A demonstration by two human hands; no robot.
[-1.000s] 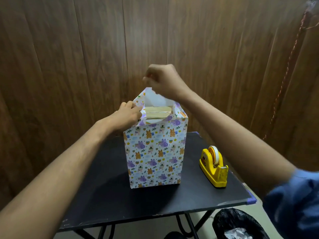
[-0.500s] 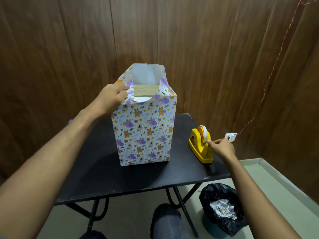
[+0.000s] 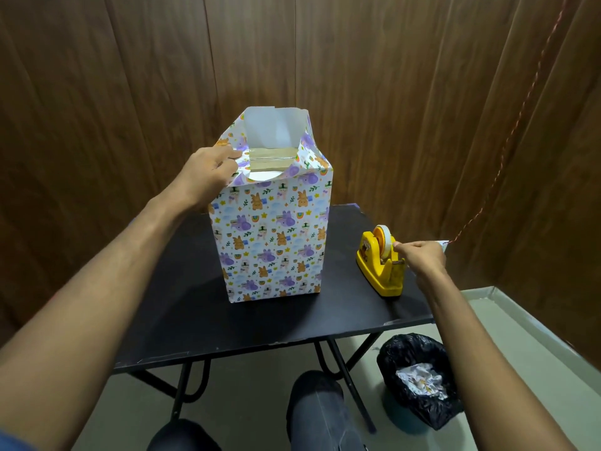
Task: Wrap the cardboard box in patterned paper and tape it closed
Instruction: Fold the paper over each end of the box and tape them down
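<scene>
the cardboard box (image 3: 268, 159) stands mid-table (image 3: 182, 307), sleeved in patterned paper (image 3: 270, 242), only its top showing. left hand (image 3: 208, 170) presses a flap; right hand (image 3: 421, 257) pinches tape at the yellow dispenser (image 3: 379, 265), its sticker unreadable.

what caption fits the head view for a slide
Left hand holds paper on box; right hand pinches tape at dispenser.

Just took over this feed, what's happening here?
A person is gift-wrapping a cardboard box standing on a black table. The patterned paper covers its sides; the top flaps are still open. The left hand presses a flap down while the right hand pinches tape at the yellow dispenser.
</scene>
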